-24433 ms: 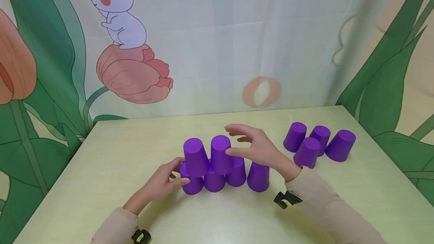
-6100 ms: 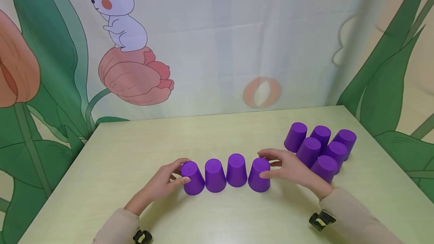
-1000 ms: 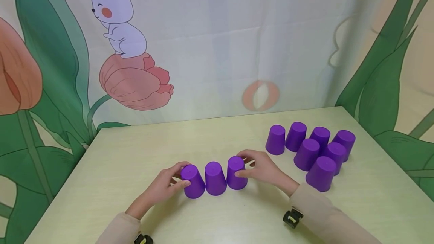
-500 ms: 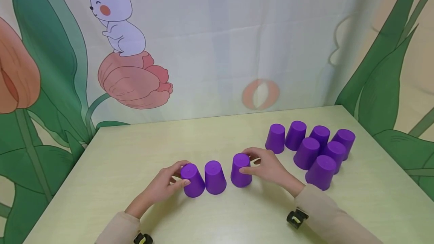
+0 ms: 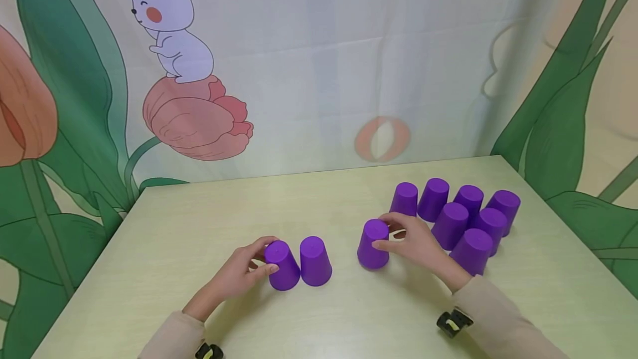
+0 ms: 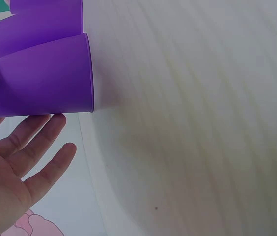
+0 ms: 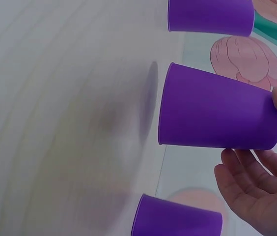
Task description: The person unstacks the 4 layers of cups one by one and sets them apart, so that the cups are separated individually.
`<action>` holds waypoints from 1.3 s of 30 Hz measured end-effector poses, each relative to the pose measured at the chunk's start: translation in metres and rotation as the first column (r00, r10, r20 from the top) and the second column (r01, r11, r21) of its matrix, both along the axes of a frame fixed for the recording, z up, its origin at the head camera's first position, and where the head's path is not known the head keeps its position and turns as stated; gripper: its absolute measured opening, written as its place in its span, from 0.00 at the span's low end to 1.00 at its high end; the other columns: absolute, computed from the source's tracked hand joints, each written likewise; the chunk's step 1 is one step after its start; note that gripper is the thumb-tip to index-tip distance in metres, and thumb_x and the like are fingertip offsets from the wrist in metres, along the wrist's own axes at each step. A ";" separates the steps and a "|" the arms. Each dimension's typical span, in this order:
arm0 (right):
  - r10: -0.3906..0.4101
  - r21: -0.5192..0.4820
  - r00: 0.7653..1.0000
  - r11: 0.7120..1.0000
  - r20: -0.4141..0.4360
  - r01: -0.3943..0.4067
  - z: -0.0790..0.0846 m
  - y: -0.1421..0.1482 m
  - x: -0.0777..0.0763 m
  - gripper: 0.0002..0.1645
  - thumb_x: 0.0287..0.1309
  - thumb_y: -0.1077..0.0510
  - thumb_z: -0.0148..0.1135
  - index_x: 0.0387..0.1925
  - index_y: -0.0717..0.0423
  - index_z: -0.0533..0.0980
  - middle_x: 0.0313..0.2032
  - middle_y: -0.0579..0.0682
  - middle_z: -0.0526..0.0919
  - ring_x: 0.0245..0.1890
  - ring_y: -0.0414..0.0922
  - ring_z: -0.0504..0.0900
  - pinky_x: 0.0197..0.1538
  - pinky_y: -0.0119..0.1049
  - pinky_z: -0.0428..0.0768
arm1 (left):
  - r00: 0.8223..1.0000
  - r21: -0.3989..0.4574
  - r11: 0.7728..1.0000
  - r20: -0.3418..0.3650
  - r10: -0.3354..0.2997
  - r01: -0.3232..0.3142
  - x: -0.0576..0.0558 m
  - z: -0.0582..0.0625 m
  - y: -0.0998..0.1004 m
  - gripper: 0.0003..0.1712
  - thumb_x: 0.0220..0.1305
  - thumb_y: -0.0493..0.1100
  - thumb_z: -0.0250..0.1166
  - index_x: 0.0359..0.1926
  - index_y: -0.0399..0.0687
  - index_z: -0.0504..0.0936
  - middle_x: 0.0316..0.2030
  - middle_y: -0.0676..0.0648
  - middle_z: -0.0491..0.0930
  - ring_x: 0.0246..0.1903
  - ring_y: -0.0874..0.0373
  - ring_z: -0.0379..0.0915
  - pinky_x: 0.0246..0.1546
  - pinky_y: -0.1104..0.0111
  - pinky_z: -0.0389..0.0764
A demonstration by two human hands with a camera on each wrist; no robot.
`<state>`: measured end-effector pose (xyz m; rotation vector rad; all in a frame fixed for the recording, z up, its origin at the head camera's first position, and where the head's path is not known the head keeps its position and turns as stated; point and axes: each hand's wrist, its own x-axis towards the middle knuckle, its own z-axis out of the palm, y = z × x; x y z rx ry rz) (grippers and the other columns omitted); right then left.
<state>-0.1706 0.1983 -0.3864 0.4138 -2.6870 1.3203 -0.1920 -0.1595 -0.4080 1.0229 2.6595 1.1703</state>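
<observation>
Two upside-down purple plastic cups stand side by side at the table's middle. My left hand (image 5: 241, 270) holds the leftmost cup (image 5: 284, 266), thumb on the near side and fingers behind; in the left wrist view, fingertips touch the cup (image 6: 45, 76). Just right of it stands another purple cup (image 5: 315, 262), with no hand on it. My right hand (image 5: 416, 242) pinches a third upside-down cup (image 5: 372, 248) near its base, between thumb and fingers. In the right wrist view, this cup (image 7: 217, 108) hangs a little above the table, its shadow apart from the rim.
Several upside-down purple cups (image 5: 451, 223) stand in a cluster at the table's back right; my right hand partly covers the nearest-left one (image 5: 405, 198). A printed curtain (image 5: 319, 71) hangs behind the pale table (image 5: 199, 220).
Two upper cups have left the earlier stack, and the right-hand cluster has grown. Within the last second my right hand has carried a cup rightward from the row. The left hand stays put.
</observation>
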 end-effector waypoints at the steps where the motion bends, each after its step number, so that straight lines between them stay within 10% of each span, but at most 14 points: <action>1: -0.010 -0.006 1.000 1.000 0.002 0.010 0.001 0.002 0.001 0.26 0.44 0.53 0.71 0.45 0.61 0.75 0.37 0.51 0.81 0.38 0.47 0.78 0.43 0.42 0.77 | 1.000 0.000 1.000 0.000 -0.001 0.001 0.000 0.000 0.000 0.23 0.61 0.45 0.60 0.56 0.46 0.68 0.40 0.47 0.80 0.37 0.53 0.77 0.33 0.65 0.76; 21: -0.326 0.109 0.945 0.941 0.028 0.322 0.013 0.035 0.014 0.33 0.48 0.48 0.68 0.51 0.64 0.71 0.43 0.61 0.79 0.40 0.54 0.76 0.42 0.45 0.75 | 1.000 -0.005 1.000 0.000 0.009 -0.009 0.001 0.001 0.000 0.23 0.61 0.45 0.61 0.56 0.46 0.68 0.41 0.47 0.80 0.37 0.53 0.77 0.33 0.65 0.76; 39: -0.406 0.170 0.912 0.896 -0.060 0.410 0.013 0.037 0.010 0.32 0.50 0.52 0.66 0.52 0.68 0.70 0.42 0.64 0.77 0.40 0.56 0.74 0.42 0.48 0.72 | 1.000 -0.006 1.000 -0.005 0.005 -0.005 0.001 0.001 0.001 0.23 0.61 0.45 0.61 0.56 0.46 0.68 0.40 0.46 0.80 0.37 0.54 0.77 0.33 0.65 0.76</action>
